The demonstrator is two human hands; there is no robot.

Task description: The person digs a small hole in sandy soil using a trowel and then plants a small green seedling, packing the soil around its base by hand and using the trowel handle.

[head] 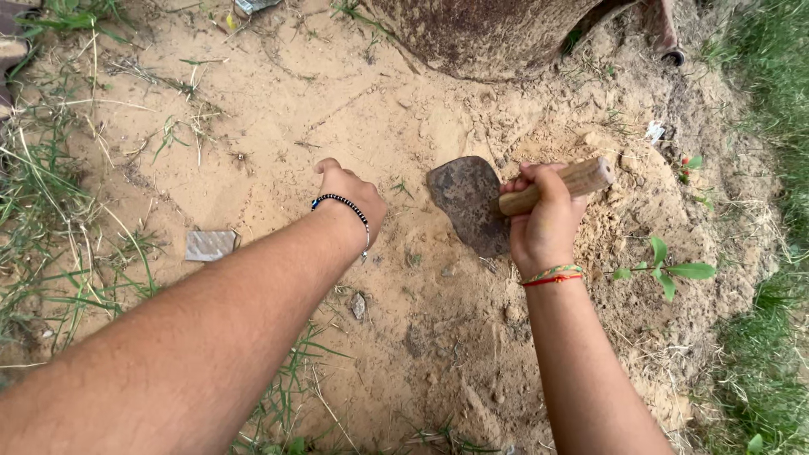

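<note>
The right hand (543,223) is clenched around the wooden handle (556,187) of a hoe, whose dark blade (470,202) lies flat on the sandy ground (278,109). The handle runs left to right. The left hand (354,198) rests fisted, holding nothing, just left of the blade.

We see the scene in soft, even daylight, bright without harshness, as under an overcast sky. The sandy ground (278,109) is well exposed and shows no glare. Shadows are faint and diffuse: a slight dark rim lies under the metal blade (468,202) and beneath the left hand (354,198). Focus is crisp across the middle, with grains of soil distinct. The near left forearm (168,362) looks slightly soft, and the grass (758,84) at the edges bends a little from wide-angle distortion.
</note>
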